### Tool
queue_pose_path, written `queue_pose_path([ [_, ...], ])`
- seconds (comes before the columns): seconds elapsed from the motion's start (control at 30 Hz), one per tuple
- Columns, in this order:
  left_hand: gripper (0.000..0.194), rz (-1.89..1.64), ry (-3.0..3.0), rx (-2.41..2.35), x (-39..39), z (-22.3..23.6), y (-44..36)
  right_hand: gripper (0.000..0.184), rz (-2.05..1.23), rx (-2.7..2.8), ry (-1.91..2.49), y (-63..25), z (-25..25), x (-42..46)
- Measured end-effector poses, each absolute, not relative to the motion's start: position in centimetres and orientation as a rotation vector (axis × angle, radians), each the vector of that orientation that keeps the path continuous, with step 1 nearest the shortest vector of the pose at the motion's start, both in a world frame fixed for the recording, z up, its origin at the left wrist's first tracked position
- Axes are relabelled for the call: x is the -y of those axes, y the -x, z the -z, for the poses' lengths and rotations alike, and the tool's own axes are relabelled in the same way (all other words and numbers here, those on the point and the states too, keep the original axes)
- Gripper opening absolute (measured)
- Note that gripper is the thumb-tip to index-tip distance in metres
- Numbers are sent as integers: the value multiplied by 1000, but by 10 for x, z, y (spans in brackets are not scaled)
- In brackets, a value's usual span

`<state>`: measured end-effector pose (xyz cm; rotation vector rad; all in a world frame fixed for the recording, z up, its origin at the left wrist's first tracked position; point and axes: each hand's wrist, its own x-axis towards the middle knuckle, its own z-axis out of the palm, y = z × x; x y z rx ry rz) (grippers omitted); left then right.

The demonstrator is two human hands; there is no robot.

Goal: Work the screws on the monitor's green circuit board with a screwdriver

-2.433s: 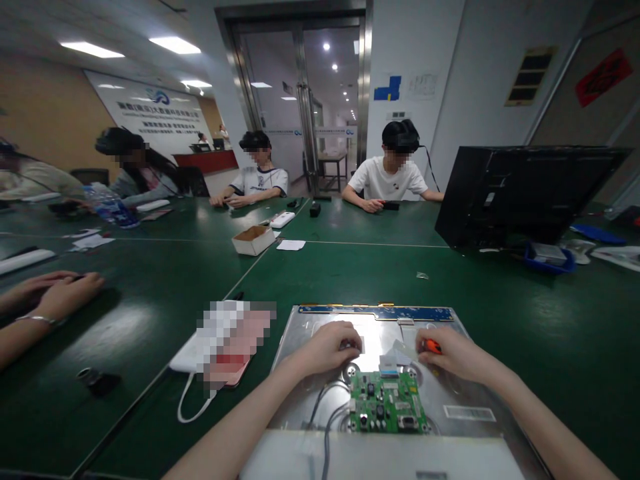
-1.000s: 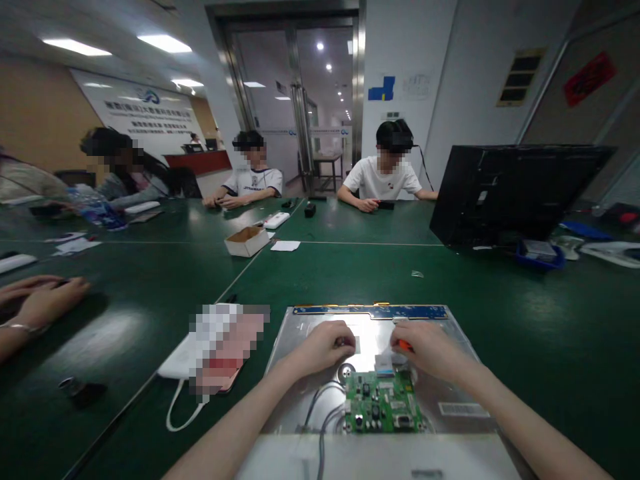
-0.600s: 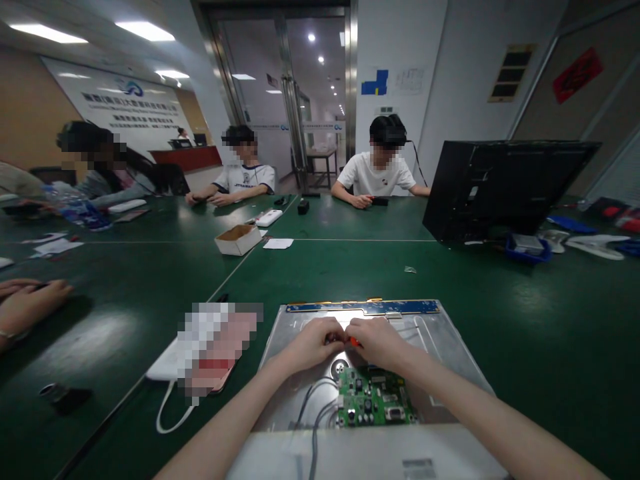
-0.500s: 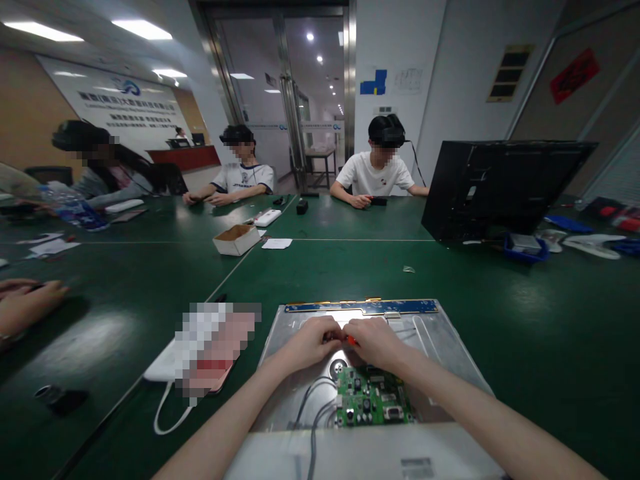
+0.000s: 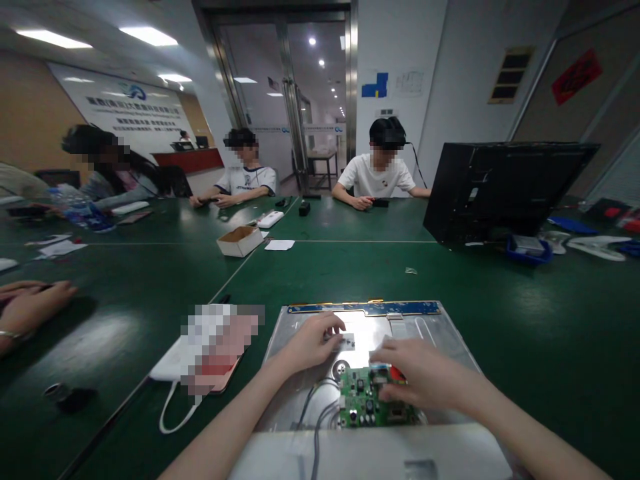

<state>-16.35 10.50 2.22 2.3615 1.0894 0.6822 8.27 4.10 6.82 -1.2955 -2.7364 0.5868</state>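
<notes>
A silver metal display panel [image 5: 445, 337] lies flat on the green table [image 5: 350, 273], with a blue strip along its far edge. A green circuit board [image 5: 361, 400] with grey cables sits on its near part. My left hand [image 5: 313, 340] rests on the panel left of the bright middle, fingers curled and pinched near a small white label. My right hand [image 5: 423, 380] hovers over the circuit board's right side, fingers bent, closed around an orange-red tool whose tip peeks out under the palm.
A white power bank with cable [image 5: 173, 367] lies left of the panel. A black monitor back [image 5: 500, 190] stands at the right, a small cardboard box [image 5: 240, 241] mid-table. Three people sit along the far side; another person's hands [image 5: 30, 307] rest at left.
My two hands were together at the panel's middle; my right hand has since come back toward me over the circuit board with the orange tool. My left hand stayed about where it was.
</notes>
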Motion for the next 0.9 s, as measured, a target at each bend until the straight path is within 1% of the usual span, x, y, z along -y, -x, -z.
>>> queue_pose_path([
  [0.07, 11, -708, -2369, -1094, -105, -22, 163, 58, -646, 2772, 1272, -88, -66, -18],
  [0.13, 10, -705, -2382, -1094, -105, -22, 162, 69, -603, 2828, 1357, -88, -62, 0],
  [0.17, 10, -698, -2387, -1094, -105, -22, 162, 69, -577, 2876, 1386, -86, -59, 6],
  [0.3, 8, -671, -2395, -1094, -104, -22, 162, 47, -314, 2913, 1381, -81, -47, 14],
  [0.47, 8, -622, -2412, -1112, -103, -23, 161, 37, 48, 2886, 1261, -84, -32, 14],
  [0.6, 10, -606, -2430, -1111, -102, -24, 161, 38, 280, 2905, 1059, -86, -23, 20],
  [0.7, 10, -612, -2420, -1101, -102, -24, 161, 36, 386, 2868, 952, -88, -22, 19],
  [0.8, 10, -610, -2411, -1103, -102, -24, 161, 36, 446, 2797, 943, -89, -27, 13],
  [0.9, 11, -603, -2407, -1106, -102, -24, 162, 38, 398, 2748, 1060, -89, -39, 4],
])
